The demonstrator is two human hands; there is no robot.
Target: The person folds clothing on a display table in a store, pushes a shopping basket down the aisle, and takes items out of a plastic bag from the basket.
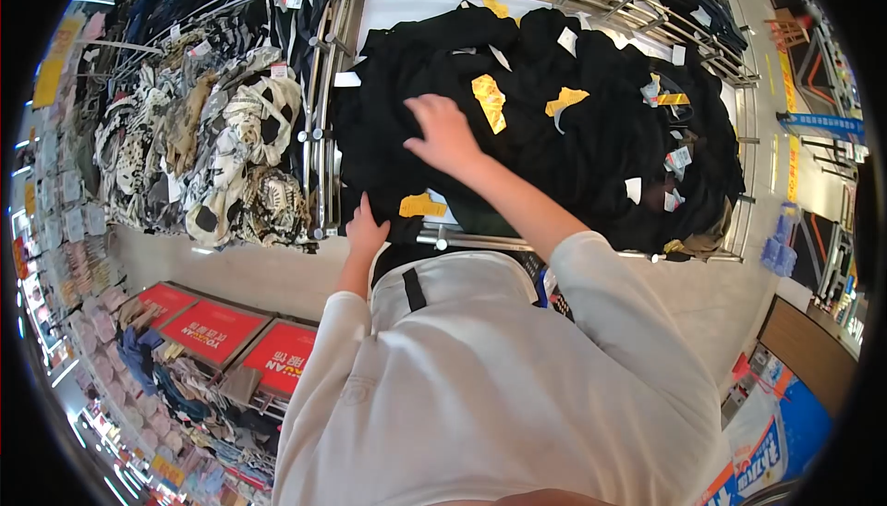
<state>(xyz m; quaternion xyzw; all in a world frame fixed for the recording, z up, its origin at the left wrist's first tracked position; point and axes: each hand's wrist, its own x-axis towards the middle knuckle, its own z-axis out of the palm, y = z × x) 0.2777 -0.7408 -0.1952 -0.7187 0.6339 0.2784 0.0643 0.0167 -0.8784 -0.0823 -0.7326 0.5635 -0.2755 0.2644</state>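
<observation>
A heap of black garments (407,62) fills the metal-railed display bin in front of me. My right hand (443,139) rests over the left part of the heap, thumb and fingers apart, with nothing visibly held. At the bin's near left corner my left hand (366,229) touches the edge of the black cloth; its index finger points outward and its other fingers are partly hidden. A yellow tag (422,206) lies just right of that hand. Farther in, another yellow tag (489,104) and a white tag (567,41) stick out among the folds.
Metal rails (320,136) separate this bin from a pile of black-and-white patterned clothes (249,127) on the left. Red signs (208,330) top a clothing rack behind to the left. Pale floor (684,307) runs along the right, beside a brown-topped counter (804,349).
</observation>
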